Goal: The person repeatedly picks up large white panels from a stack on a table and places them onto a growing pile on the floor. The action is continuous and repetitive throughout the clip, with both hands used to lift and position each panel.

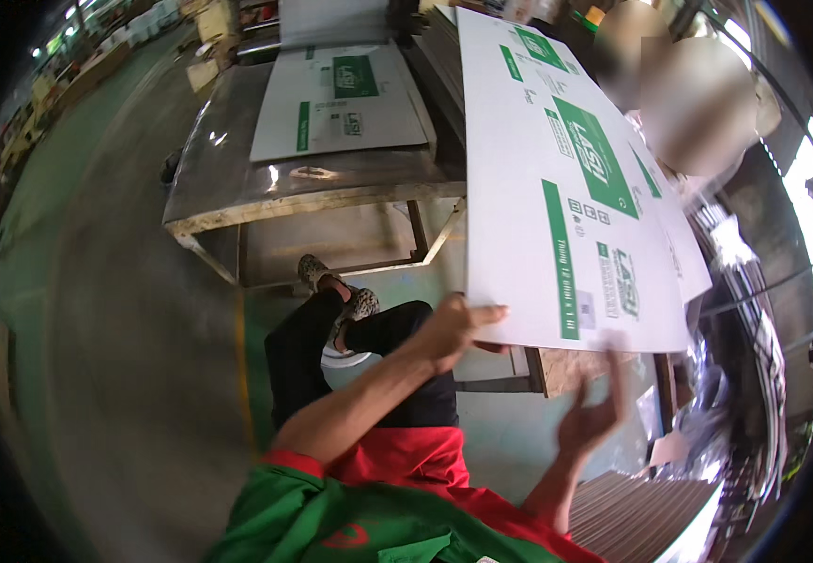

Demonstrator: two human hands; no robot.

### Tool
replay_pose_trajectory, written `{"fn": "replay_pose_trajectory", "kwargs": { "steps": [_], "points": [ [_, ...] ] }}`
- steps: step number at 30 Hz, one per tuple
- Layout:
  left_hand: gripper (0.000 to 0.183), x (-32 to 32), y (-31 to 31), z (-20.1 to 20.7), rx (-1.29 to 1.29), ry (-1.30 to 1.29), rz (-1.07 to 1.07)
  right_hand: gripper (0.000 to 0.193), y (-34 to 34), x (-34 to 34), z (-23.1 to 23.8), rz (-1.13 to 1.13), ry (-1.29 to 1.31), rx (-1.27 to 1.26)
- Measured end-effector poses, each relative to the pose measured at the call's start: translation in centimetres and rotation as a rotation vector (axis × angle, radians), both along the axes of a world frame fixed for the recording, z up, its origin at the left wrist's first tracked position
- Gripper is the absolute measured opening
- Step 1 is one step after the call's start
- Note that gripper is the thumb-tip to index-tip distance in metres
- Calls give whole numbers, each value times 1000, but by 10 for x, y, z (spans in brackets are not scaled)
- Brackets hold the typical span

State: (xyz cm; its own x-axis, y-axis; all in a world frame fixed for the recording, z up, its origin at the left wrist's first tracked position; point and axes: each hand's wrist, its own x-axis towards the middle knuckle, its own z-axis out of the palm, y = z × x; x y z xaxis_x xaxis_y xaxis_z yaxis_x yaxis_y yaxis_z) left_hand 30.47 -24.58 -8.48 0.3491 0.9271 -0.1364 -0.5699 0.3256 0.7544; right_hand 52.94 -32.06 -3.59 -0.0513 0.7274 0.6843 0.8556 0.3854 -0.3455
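Note:
A large flat white cardboard sheet (pixel 510 225) with green print lies in front of me to the right, its near edge toward me. My left hand (pixel 453 333) pinches its near left corner, thumb on top and fingers below. By the near edge, my right hand (pixel 596 405) is raised with its fingers apart, somewhat smeared by motion. One fingertip comes close to the sheet's edge; whether it touches I cannot tell. Part of another white sheet (pixel 693 258) shows beyond the right side of the held one.
On a metal-topped table (pixel 214 155) ahead lie more printed white sheets (pixel 280 113). A stack of brown cardboard (pixel 636 516) stands at my lower right. Another person (pixel 697 108) is close by at the upper right. Plastic-wrapped bundles (pixel 740 281) stand along the right side.

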Motion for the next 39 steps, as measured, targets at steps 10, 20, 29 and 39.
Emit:
{"fn": "replay_pose_trajectory", "kwargs": {
  "steps": [10, 20, 29, 39],
  "points": [
    [34, -147, -197, 25, -38, 308, 387, 54, 35, 207, -103, -21, 1366, -375],
    [42, -224, -259, -41, -369, 666, 849, 37, 73, 33, -104, 211, 446, -595],
    [50, -166, -316, -139, -559, 820, 914, 42, 28, 60, -197, 36, 340, -957],
    [41, -105, -372, -116, -476, 923, 993, 43, -41, 116, -178, 21, 401, -1002]
  ]
}}
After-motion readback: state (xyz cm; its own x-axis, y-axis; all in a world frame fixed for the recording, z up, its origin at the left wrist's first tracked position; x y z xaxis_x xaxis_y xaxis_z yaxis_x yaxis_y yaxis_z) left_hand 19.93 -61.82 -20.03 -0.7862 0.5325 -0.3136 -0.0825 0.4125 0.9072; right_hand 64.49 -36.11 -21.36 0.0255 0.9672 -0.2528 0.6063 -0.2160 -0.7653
